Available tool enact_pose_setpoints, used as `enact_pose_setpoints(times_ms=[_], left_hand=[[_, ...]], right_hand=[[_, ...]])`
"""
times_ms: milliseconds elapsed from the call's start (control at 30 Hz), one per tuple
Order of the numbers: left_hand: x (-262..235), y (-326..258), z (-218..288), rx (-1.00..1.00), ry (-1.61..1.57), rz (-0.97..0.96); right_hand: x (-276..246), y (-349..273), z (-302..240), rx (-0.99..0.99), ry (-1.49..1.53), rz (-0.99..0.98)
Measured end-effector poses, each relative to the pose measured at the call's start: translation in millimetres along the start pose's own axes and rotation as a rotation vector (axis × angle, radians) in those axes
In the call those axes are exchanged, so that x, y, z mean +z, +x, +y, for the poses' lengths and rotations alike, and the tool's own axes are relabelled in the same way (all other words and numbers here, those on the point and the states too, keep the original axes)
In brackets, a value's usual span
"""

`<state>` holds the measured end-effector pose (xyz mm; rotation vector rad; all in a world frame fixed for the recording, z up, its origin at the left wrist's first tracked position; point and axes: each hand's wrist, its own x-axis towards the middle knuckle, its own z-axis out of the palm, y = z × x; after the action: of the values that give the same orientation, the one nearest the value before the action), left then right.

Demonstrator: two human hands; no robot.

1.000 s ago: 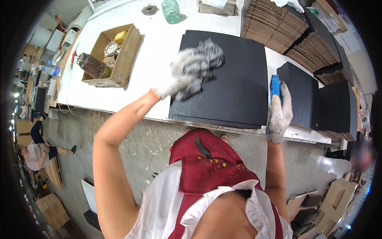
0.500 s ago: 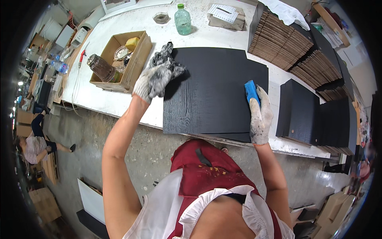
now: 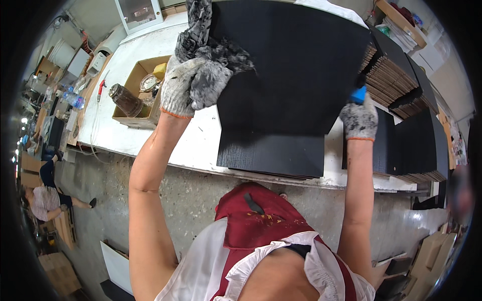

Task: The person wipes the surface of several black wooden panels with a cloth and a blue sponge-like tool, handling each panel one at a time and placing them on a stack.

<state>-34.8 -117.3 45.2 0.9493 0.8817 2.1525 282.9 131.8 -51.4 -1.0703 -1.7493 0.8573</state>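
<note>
The black board (image 3: 291,65) is held raised above a stack (image 3: 271,155) at its six o'clock. At its nine, the left hand (image 3: 182,85) is curled round a smudged rag (image 3: 193,42); at four, the right hand (image 3: 360,119) is closed round a blue block (image 3: 358,94), both at the board's edges.

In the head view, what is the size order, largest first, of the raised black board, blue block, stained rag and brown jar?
Raised black board
Stained rag
Brown jar
Blue block, only partly visible
</note>
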Motion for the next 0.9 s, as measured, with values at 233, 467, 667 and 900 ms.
enact_pose_setpoints(times_ms=[233,467,667,900], left_hand=[[-14,-44,5,0.139,0.534,-0.316],[-46,-93,-12,-0.029,0.991,-0.312],[-60,-105,-14,-0.068,1.197,-0.573],[-68,-125,41,-0.391,0.858,-0.296]], right_hand=[[-17,-8,-22,0.274,1.242,-0.124],[32,-33,-1,0.040,0.947,-0.119],[50,-26,8,-0.062,0.640,-0.171],[21,-83,-71,-0.058,0.017,-0.111]])
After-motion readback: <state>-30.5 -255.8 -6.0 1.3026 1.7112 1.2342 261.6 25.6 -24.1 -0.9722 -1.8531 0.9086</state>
